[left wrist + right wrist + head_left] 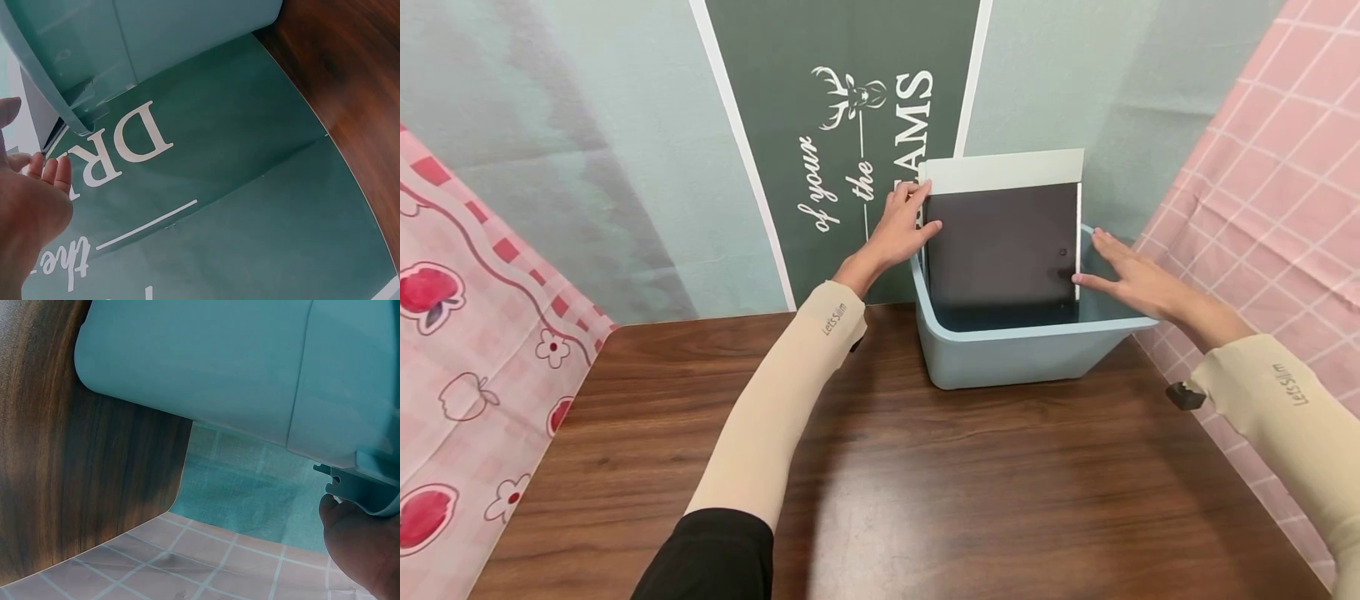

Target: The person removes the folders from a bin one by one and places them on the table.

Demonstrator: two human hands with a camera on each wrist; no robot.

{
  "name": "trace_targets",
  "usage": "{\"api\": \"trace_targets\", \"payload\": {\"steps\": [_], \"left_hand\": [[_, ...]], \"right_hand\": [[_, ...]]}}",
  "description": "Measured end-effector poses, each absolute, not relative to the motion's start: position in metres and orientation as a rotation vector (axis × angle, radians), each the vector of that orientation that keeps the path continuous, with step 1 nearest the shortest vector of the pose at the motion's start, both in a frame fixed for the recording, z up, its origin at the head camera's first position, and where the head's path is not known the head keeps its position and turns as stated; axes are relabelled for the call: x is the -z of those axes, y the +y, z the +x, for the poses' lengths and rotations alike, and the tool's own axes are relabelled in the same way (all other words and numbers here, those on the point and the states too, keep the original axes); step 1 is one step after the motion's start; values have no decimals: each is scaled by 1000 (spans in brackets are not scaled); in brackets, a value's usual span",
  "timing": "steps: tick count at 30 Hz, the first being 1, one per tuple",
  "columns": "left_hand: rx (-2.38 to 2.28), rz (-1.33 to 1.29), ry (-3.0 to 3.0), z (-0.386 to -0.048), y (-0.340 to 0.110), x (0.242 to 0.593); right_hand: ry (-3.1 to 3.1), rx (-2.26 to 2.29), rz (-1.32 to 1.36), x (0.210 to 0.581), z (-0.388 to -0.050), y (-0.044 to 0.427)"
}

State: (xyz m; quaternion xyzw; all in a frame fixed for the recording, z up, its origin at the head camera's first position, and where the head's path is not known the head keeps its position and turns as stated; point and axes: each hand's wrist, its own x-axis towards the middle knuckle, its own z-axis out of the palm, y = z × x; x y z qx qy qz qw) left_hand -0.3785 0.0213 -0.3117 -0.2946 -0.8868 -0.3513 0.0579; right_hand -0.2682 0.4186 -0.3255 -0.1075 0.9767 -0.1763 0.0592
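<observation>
A flat dark panel (1003, 242) with a pale top strip and a white right edge leans upright inside a light blue plastic bin (1015, 358). My left hand (898, 229) holds the panel's upper left edge, thumb toward the front. In the left wrist view, that hand (31, 212) shows bent fingers beside the bin's rim. My right hand (1135, 275) is spread over the bin's right rim, its thumb at the panel's right edge and its other fingers extended. The right wrist view shows only part of this hand (362, 547) by the rim. The panel's lower end is hidden inside the bin.
The bin stands at the back right of a brown wooden table (880, 483). Behind it hangs a green cloth (842, 33) with white lettering and a deer head. Pink patterned cloths flank the table, the right one (1247, 167) close to the bin.
</observation>
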Motion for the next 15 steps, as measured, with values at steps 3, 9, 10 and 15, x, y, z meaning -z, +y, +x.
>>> {"api": "trace_targets", "payload": {"steps": [3, 9, 10, 15], "left_hand": [[1077, -886, -2681, -379, 22, 312], [1191, -849, -2651, -381, 23, 313], [1219, -839, -2642, -381, 23, 314], [1319, -809, -2599, -379, 24, 315]], "right_hand": [[2957, 538, -315, 325, -268, 419], [2956, 532, -307, 324, -268, 418], [2956, 532, -308, 324, -268, 418], [2958, 538, -323, 324, -270, 419]]}}
